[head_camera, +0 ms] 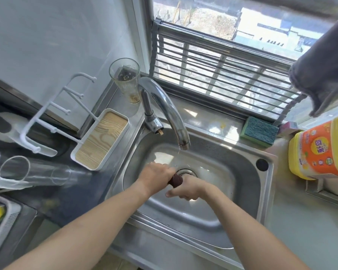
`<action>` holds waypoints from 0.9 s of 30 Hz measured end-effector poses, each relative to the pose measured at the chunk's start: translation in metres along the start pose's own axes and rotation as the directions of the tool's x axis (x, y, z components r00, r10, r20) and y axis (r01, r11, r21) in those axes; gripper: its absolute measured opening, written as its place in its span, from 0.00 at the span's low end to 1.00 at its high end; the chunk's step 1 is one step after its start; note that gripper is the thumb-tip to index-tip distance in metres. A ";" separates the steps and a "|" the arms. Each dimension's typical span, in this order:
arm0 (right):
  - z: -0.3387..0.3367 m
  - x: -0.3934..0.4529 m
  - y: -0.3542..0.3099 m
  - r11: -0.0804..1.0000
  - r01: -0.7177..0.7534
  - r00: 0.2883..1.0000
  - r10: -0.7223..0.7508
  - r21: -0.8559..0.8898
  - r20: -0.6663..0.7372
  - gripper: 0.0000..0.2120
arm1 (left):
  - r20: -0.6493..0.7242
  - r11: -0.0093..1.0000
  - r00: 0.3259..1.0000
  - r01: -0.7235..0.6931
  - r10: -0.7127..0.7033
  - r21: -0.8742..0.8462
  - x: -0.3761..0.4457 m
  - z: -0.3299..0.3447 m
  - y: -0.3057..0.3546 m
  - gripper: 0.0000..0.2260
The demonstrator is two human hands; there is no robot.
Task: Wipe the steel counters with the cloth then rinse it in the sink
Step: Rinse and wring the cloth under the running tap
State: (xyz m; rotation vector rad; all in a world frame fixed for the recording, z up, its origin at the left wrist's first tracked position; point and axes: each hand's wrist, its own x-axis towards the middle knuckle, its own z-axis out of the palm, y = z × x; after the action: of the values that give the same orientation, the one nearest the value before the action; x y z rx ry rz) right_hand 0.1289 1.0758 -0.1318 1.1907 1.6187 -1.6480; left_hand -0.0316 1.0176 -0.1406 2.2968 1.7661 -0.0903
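Both hands meet over the sink (213, 221) centre — left hand (156, 177) and right hand (185, 189) clenched around the dark cloth (176, 180), its twisted length running between them, above the drain (186, 172).

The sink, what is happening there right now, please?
A person is holding a small dark cloth over the steel sink, the left hand and the right hand both closed around it, as if wringing it. The hands are just in front of the drain, below the faucet. A thin stream of water seems to fall from the spout. A green sponge lies on the ledge behind the sink, and a yellow detergent bottle stands to the right.
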 end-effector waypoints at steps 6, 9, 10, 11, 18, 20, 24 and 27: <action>0.000 0.005 0.002 0.801 -0.062 0.924 -0.180 -0.596 -0.337 0.08 | 0.302 0.953 0.921 0.287 -0.247 -0.094 0.006 -0.006 0.025 0.07; -0.002 0.003 0.006 0.679 -0.062 0.893 -0.290 -0.732 -0.344 0.11 | 0.413 0.874 0.870 0.401 -0.270 -0.273 0.005 -0.007 0.027 0.04; -0.003 0.003 0.006 0.651 -0.070 0.889 -0.302 -0.756 -0.343 0.11 | 0.457 0.816 0.844 0.460 -0.280 -0.350 0.004 -0.005 0.028 0.05; -0.003 0.002 0.006 0.627 -0.079 0.886 -0.313 -0.775 -0.343 0.11 | 0.497 0.740 0.820 0.516 -0.283 -0.431 0.002 -0.005 0.029 0.06; -0.001 -0.004 0.005 0.587 -0.094 0.851 -0.372 -0.804 -0.371 0.10 | 0.728 0.126 0.684 0.726 -0.044 -0.676 -0.010 -0.012 0.034 0.10; -0.001 -0.004 0.001 0.640 -0.099 0.845 -0.350 -0.762 -0.404 0.11 | 0.705 0.143 0.708 0.703 -0.041 -0.697 -0.008 -0.012 0.030 0.09; -0.011 -0.004 -0.002 0.882 -0.001 0.912 -0.193 -0.470 -0.363 0.15 | 0.418 0.779 0.882 0.415 -0.218 -0.471 0.001 -0.007 0.005 0.09; -0.026 -0.014 0.003 0.988 0.108 0.989 -0.095 0.112 -0.114 0.35 | 0.231 0.937 0.962 0.209 -0.145 -0.281 -0.002 -0.003 -0.011 0.18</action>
State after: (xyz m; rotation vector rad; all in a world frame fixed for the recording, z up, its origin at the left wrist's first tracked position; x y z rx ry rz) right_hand 0.1439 1.0973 -0.1187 1.2949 1.6935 -1.7925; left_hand -0.0429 1.0193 -0.1394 1.8413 1.7398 -0.0799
